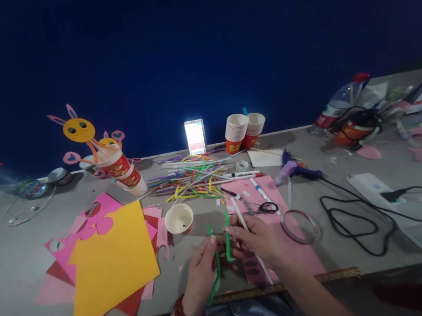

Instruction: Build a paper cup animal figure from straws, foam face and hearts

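Observation:
My left hand [202,269], with a dark red bead bracelet on its wrist, pinches a long green pipe cleaner [218,272] that hangs down past the table's front edge. In the fingers of my right hand [255,237] is a shorter green pipe cleaner [228,245], bent at its lower end. The hands are close together over the front of the table. A thin white stick [264,268] runs slantwise past my right hand; whether the fingers grip it I cannot tell. Beneath the right hand lies a pink sheet [283,246]. A paper cup [179,219] stands beyond my left hand.
Yellow and pink paper [115,262] lies left. Behind are loose pipe cleaners [190,178], stacked paper cups [236,131] and a lit phone [195,138]. Scissors [268,208], a tape roll [300,226], a corded glue gun [298,170] and a power strip [380,193] are right.

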The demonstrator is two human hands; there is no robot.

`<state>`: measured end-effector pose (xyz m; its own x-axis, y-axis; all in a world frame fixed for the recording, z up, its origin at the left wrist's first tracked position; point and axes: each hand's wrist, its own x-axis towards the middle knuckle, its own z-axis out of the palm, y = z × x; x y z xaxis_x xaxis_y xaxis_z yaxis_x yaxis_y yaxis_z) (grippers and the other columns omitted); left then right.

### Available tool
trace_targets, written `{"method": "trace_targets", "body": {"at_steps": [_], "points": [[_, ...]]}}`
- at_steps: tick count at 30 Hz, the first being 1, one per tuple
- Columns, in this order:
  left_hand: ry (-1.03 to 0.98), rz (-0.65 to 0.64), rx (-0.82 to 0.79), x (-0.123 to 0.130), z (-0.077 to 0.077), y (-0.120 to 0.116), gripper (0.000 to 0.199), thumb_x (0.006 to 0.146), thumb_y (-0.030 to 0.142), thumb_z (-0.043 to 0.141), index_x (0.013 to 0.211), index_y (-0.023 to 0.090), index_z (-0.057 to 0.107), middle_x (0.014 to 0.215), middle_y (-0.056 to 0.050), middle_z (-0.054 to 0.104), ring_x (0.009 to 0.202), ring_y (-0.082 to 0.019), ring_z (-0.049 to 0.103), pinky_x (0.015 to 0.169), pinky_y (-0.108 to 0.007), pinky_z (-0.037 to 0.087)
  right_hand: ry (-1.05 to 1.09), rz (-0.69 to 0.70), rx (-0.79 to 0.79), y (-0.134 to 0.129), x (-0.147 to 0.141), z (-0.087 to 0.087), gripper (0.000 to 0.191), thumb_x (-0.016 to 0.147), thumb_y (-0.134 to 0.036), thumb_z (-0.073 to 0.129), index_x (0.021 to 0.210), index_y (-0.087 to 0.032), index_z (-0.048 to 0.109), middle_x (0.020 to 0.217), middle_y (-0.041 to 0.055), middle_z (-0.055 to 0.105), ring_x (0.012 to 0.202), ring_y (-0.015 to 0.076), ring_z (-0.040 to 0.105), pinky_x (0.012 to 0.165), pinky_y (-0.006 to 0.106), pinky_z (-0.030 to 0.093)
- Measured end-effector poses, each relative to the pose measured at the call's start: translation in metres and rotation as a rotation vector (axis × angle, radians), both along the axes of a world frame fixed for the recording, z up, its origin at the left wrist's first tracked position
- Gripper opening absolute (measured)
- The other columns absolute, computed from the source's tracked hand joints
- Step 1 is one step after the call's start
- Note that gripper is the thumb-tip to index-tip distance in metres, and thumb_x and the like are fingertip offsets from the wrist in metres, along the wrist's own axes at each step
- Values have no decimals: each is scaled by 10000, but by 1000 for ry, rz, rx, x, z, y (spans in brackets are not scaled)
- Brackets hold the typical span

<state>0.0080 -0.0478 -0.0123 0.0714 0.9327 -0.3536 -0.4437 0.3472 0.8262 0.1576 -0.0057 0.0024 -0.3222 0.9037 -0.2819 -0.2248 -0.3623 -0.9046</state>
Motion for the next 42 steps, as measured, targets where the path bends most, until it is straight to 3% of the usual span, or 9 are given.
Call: {"method": "trace_targets", "body": {"at_steps": [3, 6, 15, 18, 21, 27, 32, 35, 42], "points": [[137, 4, 66, -5, 1, 1, 350, 873, 524, 629, 929, 216, 786, 1007, -111, 767, 898, -271, 686, 760, -330, 542, -108, -55, 49, 1, 7, 1, 357, 735, -464, 796, 729, -179, 581, 555, -61, 558, 443, 62, 469, 403, 162, 310], [211, -58, 166, -5, 9, 2, 305, 889, 479, 631, 952, 226, 789, 965, -79, 766, 901, -247, 664, 863, -305, 500, -108, -26, 38, -3, 5, 3, 349, 728, -484, 793, 755, -184, 617, 549, -57, 561, 435, 74, 480, 402, 176, 291], [307, -143, 257, -1, 15, 0, 295, 907, 445, 610, 871, 188, 751, 675, -10, 624, 630, -153, 504, 625, -248, 417, -93, -24, 162, -6, 9, 9, 317, 757, -459, 774, 905, -188, 701, 630, -32, 595, 525, 110, 522, 494, 221, 397], [460, -191, 349, -3, 18, 0, 346, 951, 425, 535, 768, 173, 687, 602, 16, 537, 595, -137, 473, 589, -238, 379, -110, -76, 211, -4, 14, 14, 315, 775, -439, 764, 953, -194, 677, 704, -18, 619, 562, 111, 524, 540, 227, 420], [680, -192, 472, -5, 21, -2, 320, 978, 371, 493, 786, 174, 658, 648, 7, 577, 625, -144, 514, 593, -238, 392, -214, -85, 309, -3, 15, 20, 232, 821, -408, 716, 815, -188, 640, 712, -3, 613, 623, 133, 549, 608, 248, 443], [1120, -75, 834, -11, 15, 0, 182, 978, 188, 479, 895, 194, 640, 748, -10, 695, 724, -172, 646, 914, -374, 482, -441, -100, 446, -7, 14, 23, 219, 873, -373, 642, 758, -189, 612, 679, -2, 579, 630, 147, 527, 608, 259, 419], [1298, 40, 984, -15, 12, 2, 147, 949, 130, 523, 999, 203, 640, 827, -19, 742, 751, -170, 695, 994, -430, 456, -221, -153, 225, -12, 10, 19, 345, 819, -475, 706, 701, -196, 541, 562, -67, 443, 485, 81, 372, 463, 198, 301], [1305, 19, 984, -17, 14, 0, 150, 949, 129, 529, 1003, 204, 647, 849, -23, 754, 768, -168, 702, 983, -425, 453, -21, -167, 4, -13, 10, 17, 414, 724, -484, 797, 681, -197, 503, 499, -102, 400, 412, 43, 285, 400, 161, 227], [1406, -70, 949, -17, 16, -3, 170, 973, 170, 492, 986, 198, 659, 763, -23, 734, 685, -180, 665, 798, -380, 450, 325, -130, -205, -18, 7, 13, 415, 660, -339, 870, 627, -186, 487, 457, -104, 442, 342, -1, 211, 332, 125, 174]]}}
